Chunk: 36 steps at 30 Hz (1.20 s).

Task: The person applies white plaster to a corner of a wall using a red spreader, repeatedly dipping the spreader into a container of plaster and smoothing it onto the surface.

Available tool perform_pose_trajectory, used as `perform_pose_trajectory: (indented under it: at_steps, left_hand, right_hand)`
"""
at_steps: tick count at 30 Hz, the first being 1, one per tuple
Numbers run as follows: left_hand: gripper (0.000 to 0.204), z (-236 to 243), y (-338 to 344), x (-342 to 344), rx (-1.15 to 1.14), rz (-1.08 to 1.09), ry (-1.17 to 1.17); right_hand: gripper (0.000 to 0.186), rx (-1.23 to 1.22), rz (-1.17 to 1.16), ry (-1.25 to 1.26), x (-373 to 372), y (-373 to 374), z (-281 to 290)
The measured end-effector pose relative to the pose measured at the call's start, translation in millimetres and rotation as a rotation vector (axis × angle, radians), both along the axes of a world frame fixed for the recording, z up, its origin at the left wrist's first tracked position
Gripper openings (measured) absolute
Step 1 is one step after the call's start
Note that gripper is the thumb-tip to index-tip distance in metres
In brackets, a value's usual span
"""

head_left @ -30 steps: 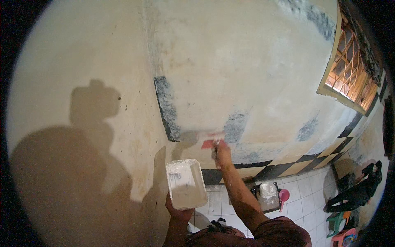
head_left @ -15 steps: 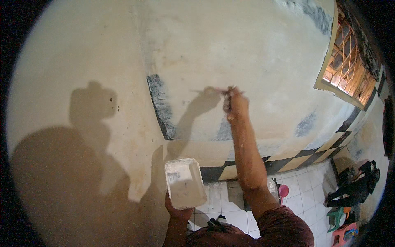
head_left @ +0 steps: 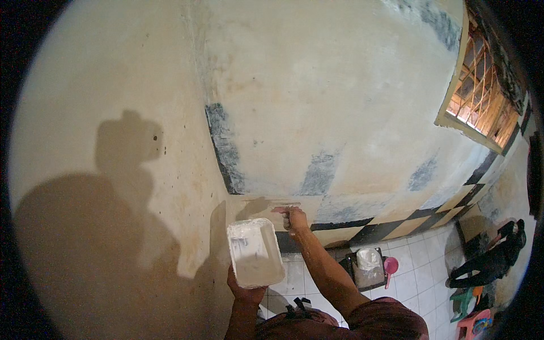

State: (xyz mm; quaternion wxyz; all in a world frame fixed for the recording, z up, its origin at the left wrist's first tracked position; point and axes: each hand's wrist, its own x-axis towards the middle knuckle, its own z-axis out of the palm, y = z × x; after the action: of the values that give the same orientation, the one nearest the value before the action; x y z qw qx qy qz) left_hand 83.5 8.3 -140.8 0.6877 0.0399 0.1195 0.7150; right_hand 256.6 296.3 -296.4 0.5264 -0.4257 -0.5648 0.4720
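My left hand (head_left: 247, 291) grips a white rectangular plastic tub (head_left: 274, 252) from below; pale filler paste smears its inside and rim. Just beyond the tub's far rim, my right hand (head_left: 296, 220) is closed round a thin, flat tool that looks like a putty knife (head_left: 288, 204). Its blade shows nearly edge-on, close to the lower part of the wall. The wall (head_left: 340, 102) is cream, with greyish, thinly coated patches; one dark patch (head_left: 318, 173) lies above my right hand and another (head_left: 222, 148) runs along the corner.
A side wall (head_left: 107, 68) stands at left, bearing my shadow. Black and cream checks (head_left: 385, 229) band the wall's foot. On the tiled floor are a bag in a dark tray (head_left: 369, 266), a pink dipper (head_left: 391, 265) and small stools (head_left: 473, 323). A person in dark clothes (head_left: 488, 258) is at right, below a barred window (head_left: 479, 85).
My right hand has come down and left with the tool, from mid-wall to just above the tub. The dark wall patch and floor tray are uncovered. My left hand keeps its place.
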Motion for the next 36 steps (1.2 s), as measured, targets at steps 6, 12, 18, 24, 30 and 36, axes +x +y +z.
perform_pose_trajectory:
  at_steps: [6, 12, 18, 24, 30, 36]
  left_hand:
    - [0.051, 3, -19, -29, 0.007, 0.091, -0.026]
    - [0.054, 5, -13, -40, -0.135, 0.080, -0.058]
    - [0.054, 9, -14, -63, -0.079, 0.075, -0.138]
    - [0.052, 7, -14, -81, -0.051, 0.107, 0.012]
    - [0.053, 2, -13, -75, 0.015, 0.104, 0.025]
    - [0.055, 11, -31, -97, 0.001, 0.155, 0.021]
  right_hand:
    - [0.024, -0.258, 0.062, 0.141, -99, 25, 191]
    - [0.021, -0.097, 0.032, 0.643, -91, -58, 478]
    - [0.025, -0.094, 0.013, 0.742, -111, -77, 355]
    - [0.034, -0.616, 0.234, 0.396, -134, -59, 96]
    - [0.022, -0.494, -0.002, 0.331, -139, 47, 115]
    - [0.026, -0.114, 0.002, 0.562, -183, -51, 461]
